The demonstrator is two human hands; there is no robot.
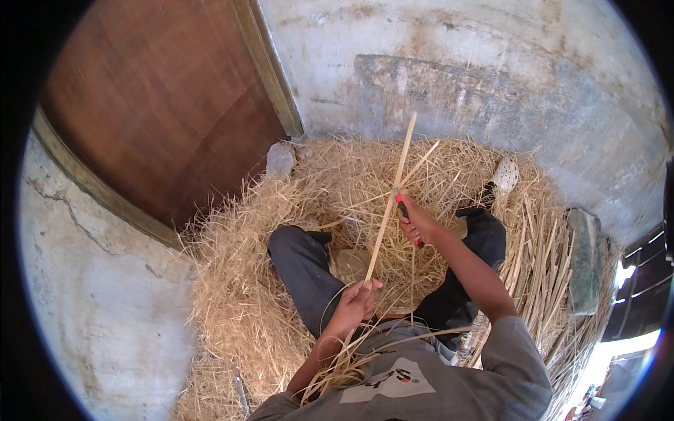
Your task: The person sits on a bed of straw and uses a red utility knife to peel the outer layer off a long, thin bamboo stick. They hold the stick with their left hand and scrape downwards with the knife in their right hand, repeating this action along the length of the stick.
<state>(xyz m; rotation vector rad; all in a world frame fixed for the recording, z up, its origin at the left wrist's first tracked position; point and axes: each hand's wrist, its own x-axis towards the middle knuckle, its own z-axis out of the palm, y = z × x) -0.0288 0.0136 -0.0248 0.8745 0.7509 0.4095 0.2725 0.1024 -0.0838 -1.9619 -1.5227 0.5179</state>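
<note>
Nearest me, my grey shirt (421, 379) shows a pale patch with dark marks at lower centre; I see no packages or signs. Just above, my left hand (354, 303) is closed around the cane strip (388, 210), which runs up through mid-frame. My right hand (419, 223) grips a red-handled knife (401, 205) against it. I judge I'm splitting the strip; next calls for a steady pull along its length. Straw (232, 281) surrounds my legs.

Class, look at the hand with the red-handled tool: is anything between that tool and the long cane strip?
Nothing visible. The right hand holds the red-handled tool right against the cane strip, which the left hand grips lower down.
</note>
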